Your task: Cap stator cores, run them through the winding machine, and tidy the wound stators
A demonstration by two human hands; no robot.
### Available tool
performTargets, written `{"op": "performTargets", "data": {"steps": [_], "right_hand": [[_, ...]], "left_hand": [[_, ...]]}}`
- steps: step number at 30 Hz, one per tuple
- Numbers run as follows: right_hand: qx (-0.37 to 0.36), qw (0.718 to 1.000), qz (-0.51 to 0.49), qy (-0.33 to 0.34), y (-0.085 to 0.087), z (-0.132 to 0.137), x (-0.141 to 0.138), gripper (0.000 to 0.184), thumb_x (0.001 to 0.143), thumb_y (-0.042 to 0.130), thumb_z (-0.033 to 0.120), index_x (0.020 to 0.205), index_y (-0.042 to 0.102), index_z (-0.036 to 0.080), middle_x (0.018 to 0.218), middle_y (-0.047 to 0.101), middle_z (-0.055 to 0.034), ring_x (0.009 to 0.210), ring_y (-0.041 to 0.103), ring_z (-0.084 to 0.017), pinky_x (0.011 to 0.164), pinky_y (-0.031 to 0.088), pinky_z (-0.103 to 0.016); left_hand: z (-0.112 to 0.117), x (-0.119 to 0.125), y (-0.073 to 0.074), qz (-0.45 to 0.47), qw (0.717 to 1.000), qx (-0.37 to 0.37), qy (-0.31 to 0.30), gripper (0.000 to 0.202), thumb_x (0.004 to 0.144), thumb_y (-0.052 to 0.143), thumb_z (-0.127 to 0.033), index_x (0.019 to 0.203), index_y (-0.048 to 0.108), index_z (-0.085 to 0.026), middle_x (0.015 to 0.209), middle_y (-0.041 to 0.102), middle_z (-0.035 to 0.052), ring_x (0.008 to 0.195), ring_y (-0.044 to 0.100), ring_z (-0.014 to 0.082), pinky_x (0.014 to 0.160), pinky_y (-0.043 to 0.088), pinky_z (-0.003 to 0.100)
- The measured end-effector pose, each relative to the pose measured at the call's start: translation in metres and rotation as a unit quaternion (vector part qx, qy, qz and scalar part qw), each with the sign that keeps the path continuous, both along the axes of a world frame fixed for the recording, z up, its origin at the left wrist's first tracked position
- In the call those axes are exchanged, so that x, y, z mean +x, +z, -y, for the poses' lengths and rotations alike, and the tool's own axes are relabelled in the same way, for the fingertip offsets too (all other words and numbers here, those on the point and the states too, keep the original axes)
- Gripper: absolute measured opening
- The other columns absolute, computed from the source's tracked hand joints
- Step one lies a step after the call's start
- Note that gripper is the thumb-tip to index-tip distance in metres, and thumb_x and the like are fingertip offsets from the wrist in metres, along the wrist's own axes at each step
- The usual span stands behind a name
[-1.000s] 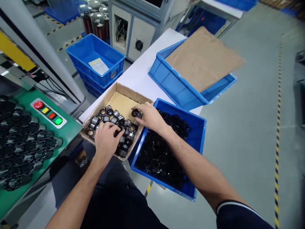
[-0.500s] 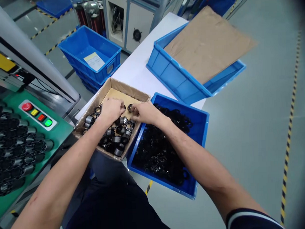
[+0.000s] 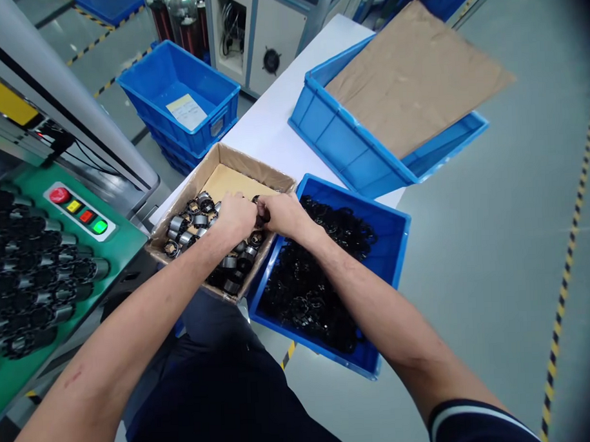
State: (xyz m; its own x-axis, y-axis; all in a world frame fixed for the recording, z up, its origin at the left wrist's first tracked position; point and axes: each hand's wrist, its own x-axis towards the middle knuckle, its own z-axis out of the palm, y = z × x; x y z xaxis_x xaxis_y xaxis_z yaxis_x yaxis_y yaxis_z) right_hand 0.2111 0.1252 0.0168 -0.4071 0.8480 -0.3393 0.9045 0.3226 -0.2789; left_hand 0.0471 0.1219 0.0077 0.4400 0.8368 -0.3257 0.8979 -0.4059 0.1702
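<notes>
Over the cardboard box [image 3: 175,190], my two hands meet, their fingertips close together or touching. My right hand [image 3: 286,215] is closed with its fingers pinched round a small black-and-silver cylindrical core [image 3: 264,215], mostly covered by the fingers. The fingers of my left hand [image 3: 237,218] curl downward just beside it; what they grip is hidden. Below and to the left, several more black-and-silver cores [image 3: 201,221] lie loose in the box, some upright and some on their sides.
A blue tray [image 3: 390,256] of thin black rings [image 3: 307,291] adjoins the box on the right. Behind it, a blue crate [image 3: 340,139] holds a brown sheet [image 3: 416,75] on the white table [image 3: 267,119]. At left, a green machine bed [image 3: 119,243] carries rows of cores and a button panel [image 3: 79,211].
My left hand has moved right, up to my right hand, uncovering cores at the box's left side. The right hand stays nearly in place. The whole view has shifted slightly.
</notes>
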Motion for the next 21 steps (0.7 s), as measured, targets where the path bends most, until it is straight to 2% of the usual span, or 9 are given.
{"op": "performTargets", "data": {"steps": [3,6,9,11,14,16,18,21], "right_hand": [[0.033,0.999,0.001,-0.023,-0.004,0.003,-0.001,0.034,0.09,0.066,0.004,0.119,0.077,0.016,0.111,0.084,-0.0137,0.112,0.073,-0.032,0.102,0.038,-0.041],[0.05,0.998,0.006,-0.036,-0.01,0.002,-0.006,0.035,0.09,0.062,0.002,0.12,0.077,0.014,0.113,0.084,-0.017,0.114,0.073,-0.034,0.106,0.038,-0.044],[0.04,0.999,-0.009,-0.027,-0.012,-0.001,-0.007,0.033,0.091,0.066,0.003,0.118,0.077,0.017,0.108,0.085,-0.0107,0.106,0.073,-0.03,0.101,0.043,-0.039],[0.029,0.999,-0.029,-0.015,-0.011,-0.002,-0.006,0.032,0.092,0.07,0.006,0.12,0.077,0.019,0.107,0.084,-0.0062,0.102,0.073,-0.026,0.095,0.046,-0.034],[0.034,0.998,-0.048,-0.02,-0.006,-0.001,-0.006,0.03,0.101,0.071,0.017,0.131,0.075,0.018,0.123,0.082,-0.01,0.105,0.073,-0.025,0.094,0.051,-0.032],[0.044,0.997,-0.047,-0.031,-0.003,0.003,-0.012,0.037,0.107,0.068,0.024,0.144,0.072,0.018,0.138,0.076,-0.0149,0.114,0.074,-0.028,0.1,0.055,-0.036],[0.042,0.998,-0.035,-0.037,-0.002,0.007,-0.022,0.045,0.109,0.067,0.025,0.153,0.071,0.022,0.146,0.072,-0.0158,0.122,0.073,-0.031,0.105,0.057,-0.039],[0.033,0.998,-0.001,-0.053,-0.003,0.011,-0.039,0.052,0.107,0.064,0.02,0.158,0.072,0.027,0.15,0.069,-0.0166,0.122,0.076,-0.033,0.106,0.06,-0.042]], "left_hand": [[0.008,-0.002,0.004,-0.002,0.999,0.031,0.037,0.024,0.106,0.069,-0.025,0.117,0.088,-0.014,0.128,0.085,0.0233,0.133,0.068,0.0402,0.116,0.045,0.052],[0.016,0.0,0.004,0.004,0.995,0.053,0.081,0.019,0.105,0.076,-0.025,0.116,0.086,-0.013,0.128,0.085,0.0231,0.131,0.068,0.0406,0.111,0.048,0.052],[0.031,-0.002,0.009,0.034,0.99,0.074,0.112,0.022,0.103,0.083,-0.029,0.117,0.086,-0.012,0.129,0.084,0.0241,0.131,0.068,0.0432,0.112,0.05,0.055],[0.053,-0.01,0.017,0.065,0.987,0.092,0.117,0.028,0.106,0.084,-0.035,0.125,0.085,-0.015,0.134,0.083,0.0197,0.135,0.069,0.0417,0.118,0.049,0.057],[0.111,-0.035,0.029,0.15,0.973,0.135,0.116,0.022,0.111,0.08,-0.04,0.129,0.084,-0.027,0.135,0.084,0.0075,0.134,0.072,0.0321,0.127,0.047,0.052],[0.16,-0.057,0.031,0.256,0.939,0.183,0.137,0.011,0.113,0.079,-0.034,0.121,0.083,-0.028,0.127,0.085,0.0044,0.125,0.077,0.028,0.13,0.046,0.052],[0.21,-0.081,0.026,0.297,0.92,0.196,0.166,0.006,0.112,0.08,-0.029,0.118,0.081,-0.028,0.12,0.086,0.0023,0.117,0.08,0.0256,0.131,0.045,0.051],[0.278,-0.118,0.013,0.294,0.914,0.194,0.203,0.005,0.111,0.081,-0.026,0.114,0.081,-0.029,0.114,0.086,-0.0003,0.106,0.082,0.0232,0.128,0.047,0.049]]}}
